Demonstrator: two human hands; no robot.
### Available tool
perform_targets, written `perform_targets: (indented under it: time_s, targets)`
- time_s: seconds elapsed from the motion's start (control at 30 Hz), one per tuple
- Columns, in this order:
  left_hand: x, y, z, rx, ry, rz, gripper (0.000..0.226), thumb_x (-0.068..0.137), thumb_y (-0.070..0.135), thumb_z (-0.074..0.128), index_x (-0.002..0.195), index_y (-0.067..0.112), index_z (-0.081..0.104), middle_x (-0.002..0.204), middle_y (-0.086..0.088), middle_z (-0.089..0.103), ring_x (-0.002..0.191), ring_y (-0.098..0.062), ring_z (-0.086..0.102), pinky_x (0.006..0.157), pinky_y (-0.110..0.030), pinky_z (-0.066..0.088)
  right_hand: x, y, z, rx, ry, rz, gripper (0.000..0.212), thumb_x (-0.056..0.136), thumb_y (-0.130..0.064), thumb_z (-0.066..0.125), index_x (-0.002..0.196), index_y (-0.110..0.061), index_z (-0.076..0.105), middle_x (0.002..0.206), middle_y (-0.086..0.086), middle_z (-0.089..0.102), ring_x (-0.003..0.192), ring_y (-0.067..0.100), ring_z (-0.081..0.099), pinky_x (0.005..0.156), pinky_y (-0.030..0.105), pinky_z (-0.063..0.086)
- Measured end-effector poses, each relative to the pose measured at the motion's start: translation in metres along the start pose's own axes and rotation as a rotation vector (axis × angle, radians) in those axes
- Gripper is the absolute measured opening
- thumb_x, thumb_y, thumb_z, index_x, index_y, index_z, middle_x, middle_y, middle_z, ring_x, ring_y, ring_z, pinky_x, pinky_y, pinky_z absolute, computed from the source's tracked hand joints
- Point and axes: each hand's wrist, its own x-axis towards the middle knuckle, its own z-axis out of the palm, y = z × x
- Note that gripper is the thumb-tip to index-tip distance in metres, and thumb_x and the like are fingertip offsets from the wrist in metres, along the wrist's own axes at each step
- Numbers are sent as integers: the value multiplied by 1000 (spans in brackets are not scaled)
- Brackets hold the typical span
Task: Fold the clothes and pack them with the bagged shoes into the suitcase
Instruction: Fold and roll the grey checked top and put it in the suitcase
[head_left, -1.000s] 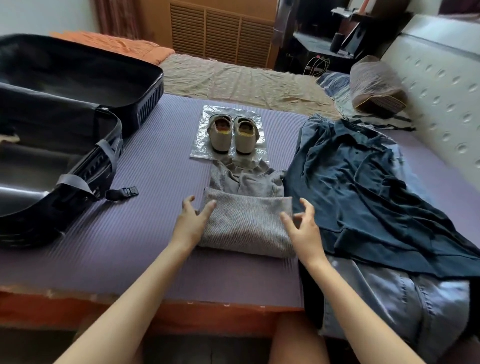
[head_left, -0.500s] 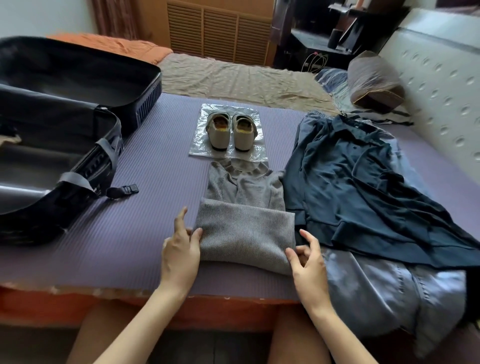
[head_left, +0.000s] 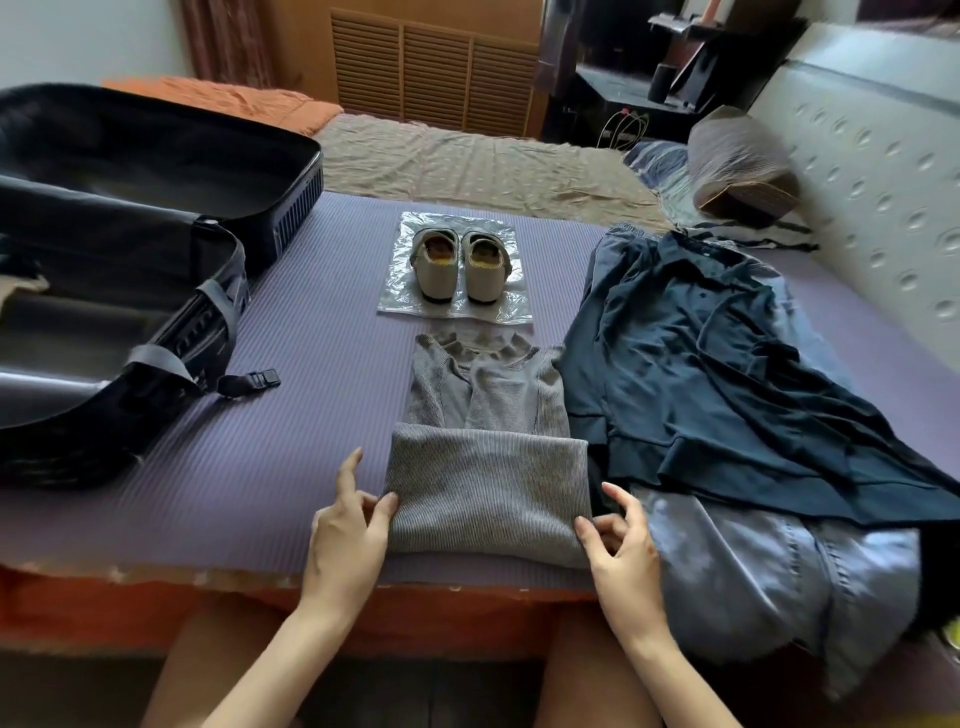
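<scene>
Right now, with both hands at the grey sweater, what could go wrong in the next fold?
1. The right hand sits where the sweater meets the shirt and jeans; it may catch them into the fold.
2. The sweater's near edge lies close to the mat's front edge, so it might slide off.
3. The collar nearly reaches the bag under the shoes; a forward fold may push them.

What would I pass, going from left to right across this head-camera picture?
suitcase → left hand → grey sweater → right hand → dark blue shirt → headboard
</scene>
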Motion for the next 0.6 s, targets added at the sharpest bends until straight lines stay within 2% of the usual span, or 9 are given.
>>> perform_targets:
  time_s: [0.07,0.13,0.2,0.27,0.33,0.4,0.47,0.5,0.6]
  targets:
    - [1,-1,-1,-16,5,-13,62,90,21,62,143,16,31,78,8,64,87,-25,64,86,-43,47,0,-1,-2,4,-1,-9,45,85,-11,69,124,-23,50,75,-1,65,79,14,61,82,24,43]
    - [-2,-2,-3,-26,23,-6,61,89,21,62,142,16,34,77,7,65,86,-25,65,82,-39,46,-3,-1,-3,-4,-2,-19,46,84,-11,70,124,-21,51,75,-1,65,79,16,62,82,26,46]
    - [-6,-1,-2,-17,33,24,60,88,22,63,141,16,35,83,6,64,89,-25,65,86,-42,47,-6,1,-4,-24,-20,0,45,83,-15,72,122,-24,51,81,-1,65,81,13,62,85,34,49]
    - [-8,-3,0,-17,54,68,67,85,26,65,143,16,32,102,4,59,100,-21,58,97,-46,44,-7,3,-5,-41,-27,-27,47,81,-24,73,122,-29,49,96,-2,63,91,11,60,90,40,49]
    - [-8,-3,-3,-40,53,185,77,81,37,66,146,18,28,130,0,45,121,-12,41,106,-41,36,-7,2,-9,-55,-56,-146,59,78,-44,73,128,-32,45,123,-5,51,113,5,50,104,33,39]
    - [-6,-4,-9,-53,-24,343,81,79,51,65,146,30,26,147,11,27,134,-2,24,108,-36,28,-5,2,-16,-127,-148,-302,77,71,-59,68,138,-37,38,145,-12,32,135,1,28,115,25,17]
    - [-3,-8,-13,-33,-168,456,81,75,60,63,144,44,24,148,32,18,140,4,14,114,-35,20,-2,5,-19,-234,-284,-435,88,67,-55,69,144,-42,28,154,-19,19,143,2,14,118,24,2]
    - [0,-12,-13,-4,-231,499,81,74,60,63,143,47,24,148,35,16,141,4,12,117,-37,18,0,9,-19,-277,-335,-484,92,67,-49,72,145,-43,23,155,-22,17,145,4,12,118,25,-1]
    - [14,-25,-10,60,-340,535,81,69,58,65,140,52,27,150,27,21,142,0,17,115,-49,24,8,16,-19,-301,-400,-472,94,69,-37,74,144,-47,19,152,-31,16,145,2,12,118,33,0]
